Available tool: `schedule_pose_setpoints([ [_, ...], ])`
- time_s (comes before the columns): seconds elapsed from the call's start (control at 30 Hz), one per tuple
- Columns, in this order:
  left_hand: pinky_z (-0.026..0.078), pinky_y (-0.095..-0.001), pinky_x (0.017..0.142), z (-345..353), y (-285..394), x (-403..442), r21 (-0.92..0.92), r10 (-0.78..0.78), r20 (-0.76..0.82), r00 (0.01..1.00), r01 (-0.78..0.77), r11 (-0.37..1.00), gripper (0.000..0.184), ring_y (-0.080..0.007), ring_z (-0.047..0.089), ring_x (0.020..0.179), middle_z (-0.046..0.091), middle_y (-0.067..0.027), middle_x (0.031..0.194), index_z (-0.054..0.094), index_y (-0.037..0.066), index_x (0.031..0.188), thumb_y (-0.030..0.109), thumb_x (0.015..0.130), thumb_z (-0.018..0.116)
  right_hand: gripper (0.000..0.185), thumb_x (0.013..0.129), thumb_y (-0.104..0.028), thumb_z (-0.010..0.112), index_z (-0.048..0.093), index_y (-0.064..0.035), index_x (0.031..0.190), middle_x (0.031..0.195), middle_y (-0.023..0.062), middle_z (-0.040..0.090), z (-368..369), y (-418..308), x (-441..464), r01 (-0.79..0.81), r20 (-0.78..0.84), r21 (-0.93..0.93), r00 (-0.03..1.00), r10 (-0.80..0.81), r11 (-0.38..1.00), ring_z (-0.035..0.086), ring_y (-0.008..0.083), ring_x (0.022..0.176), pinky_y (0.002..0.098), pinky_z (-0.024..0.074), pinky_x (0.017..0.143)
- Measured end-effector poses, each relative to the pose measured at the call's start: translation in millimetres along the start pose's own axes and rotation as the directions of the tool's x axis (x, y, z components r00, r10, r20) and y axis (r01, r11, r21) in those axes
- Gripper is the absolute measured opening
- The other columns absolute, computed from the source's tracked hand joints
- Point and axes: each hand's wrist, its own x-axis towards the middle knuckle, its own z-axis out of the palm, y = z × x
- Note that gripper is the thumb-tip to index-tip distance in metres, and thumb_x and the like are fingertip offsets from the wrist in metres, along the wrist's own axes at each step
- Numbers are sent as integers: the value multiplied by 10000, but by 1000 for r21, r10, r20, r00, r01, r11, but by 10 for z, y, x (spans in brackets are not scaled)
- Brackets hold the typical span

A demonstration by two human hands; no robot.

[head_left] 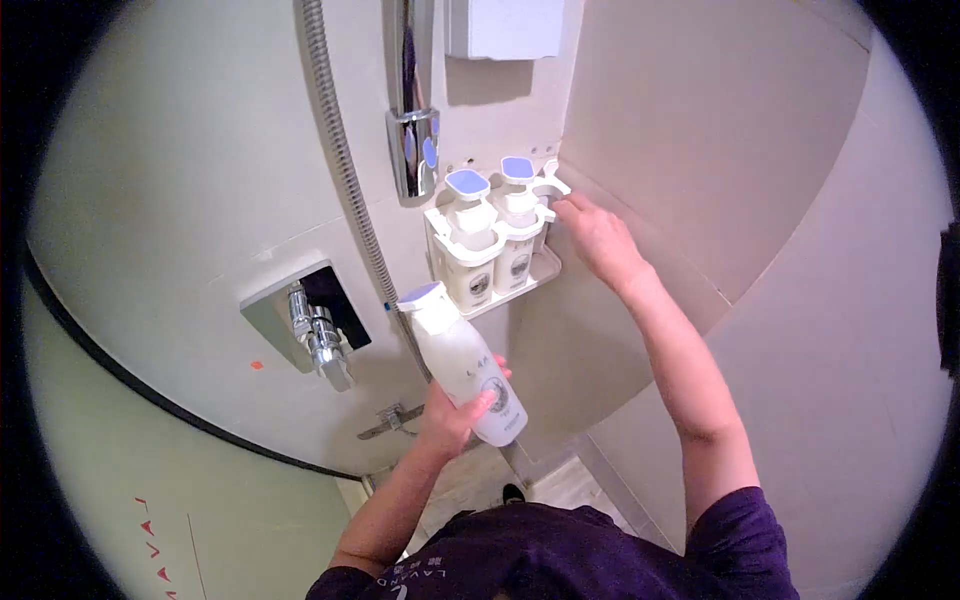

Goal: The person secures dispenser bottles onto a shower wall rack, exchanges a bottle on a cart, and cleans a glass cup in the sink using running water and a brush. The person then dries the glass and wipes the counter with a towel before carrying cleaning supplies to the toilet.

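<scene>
A white pump bottle (465,375) with a blue-topped head and a printed round label is gripped around its lower body by my left hand (455,415). It tilts to the left, below a white wall rack (500,300). Two similar bottles, a left one (470,275) and a right one (516,255), stand upright in the rack's rings. The rack's right ring (550,188) has no bottle in it. My right hand (595,235) is at that ring with its fingers bent together; whether they pinch the ring's edge is hard to make out.
A ribbed shower hose (350,160) hangs beside a chrome rail holder (413,155). Left of it is a chrome mixer (320,335) on a wall plate. A lower chrome fitting (390,420) sits near my left wrist. A white box (505,28) is above the rack.
</scene>
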Motion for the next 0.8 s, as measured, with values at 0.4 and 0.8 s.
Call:
schedule_pose_setpoints([
  [0.4,447,-365,861,-2,130,52,67,76,-20,997,-74,995,496,-218,558,1002,550,-106,1101,475,4,1155,189,718,616,129,799,-78,574,566,-37,921,967,157,581,-82,138,241,49,117,200,990,-73,979,572,362,871,447,469,728],
  [0.8,451,-378,855,-11,40,-61,-52,-20,-93,995,15,999,553,-224,551,1005,546,-111,1074,454,3,1165,177,658,589,130,768,-146,628,668,-34,819,826,196,637,-28,174,1005,-65,152,-155,984,89,986,632,350,803,427,517,710],
])
